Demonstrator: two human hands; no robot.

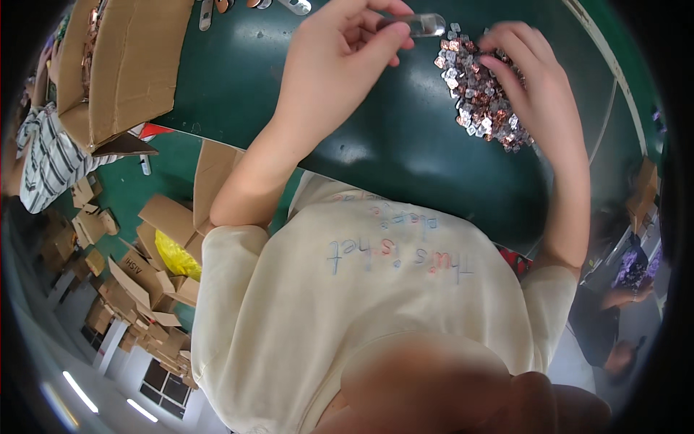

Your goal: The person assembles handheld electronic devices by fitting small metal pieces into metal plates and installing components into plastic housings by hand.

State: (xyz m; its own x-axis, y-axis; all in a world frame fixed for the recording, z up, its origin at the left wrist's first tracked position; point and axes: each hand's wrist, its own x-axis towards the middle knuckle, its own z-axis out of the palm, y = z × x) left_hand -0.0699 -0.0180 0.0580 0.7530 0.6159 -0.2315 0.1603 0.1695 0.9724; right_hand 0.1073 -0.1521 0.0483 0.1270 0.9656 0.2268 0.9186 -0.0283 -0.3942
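My left hand (340, 54) is raised over the dark green tabletop, its thumb and fingers pinched on a flat silver metal strip (428, 25). The strip has a rounded free end with a pale rectangle on it; my fingers hide its other end. To the right, my right hand (531, 76) reaches over a loose pile of small shiny pieces (477, 105), silver and copper-coloured. Its thumb and index fingertips are at the pile's upper part, slightly apart, and no held piece shows between them. The hand covers the right side of the pile.
Similar strips (206, 14) and round copper-coloured pieces lie at the table's far edge. An open cardboard box (137, 61) stands at the left, near a person in a striped garment (54, 155). Cartons, one with a yellow bag (177, 254), lie on the floor. Another person (596, 325) is at the right.
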